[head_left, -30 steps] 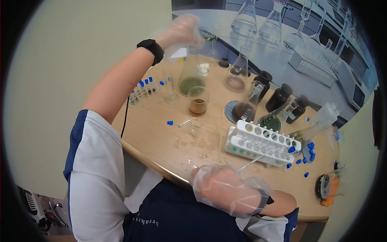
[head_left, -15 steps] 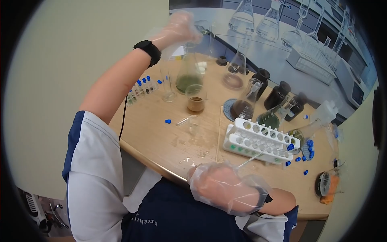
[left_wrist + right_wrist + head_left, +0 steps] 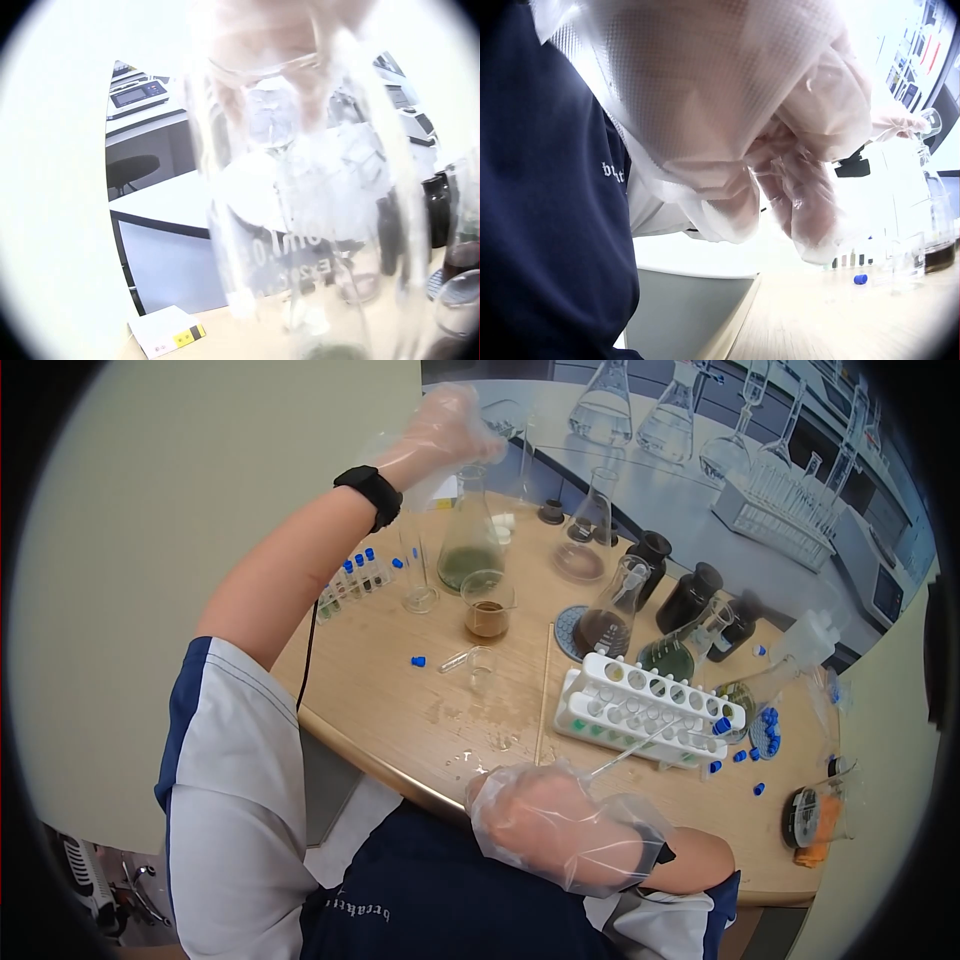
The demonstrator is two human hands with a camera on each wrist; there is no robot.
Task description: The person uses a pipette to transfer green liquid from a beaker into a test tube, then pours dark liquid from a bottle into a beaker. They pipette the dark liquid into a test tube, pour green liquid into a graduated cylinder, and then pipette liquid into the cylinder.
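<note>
My gloved left hand is raised over the mouth of a conical flask with green liquid, holding a clear glass vessel. Its exact kind cannot be made out. In the left wrist view, a clear glass wall with printed markings fills the middle, with the fingers blurred behind it. My gloved right hand is curled near the table's front edge. From it a thin clear rod slants toward the white test tube rack; in the right wrist view the curled fingers hide it.
A beaker of brown liquid, a small clear cup and a measuring cylinder stand centre-left. Dark bottles and flasks line the back right. Blue caps lie scattered. Water drops wet the front of the table.
Green liquid in the left hand's glass vessel has shrunk to a trace. The view has shifted slightly; both hands keep nearly the same places.
</note>
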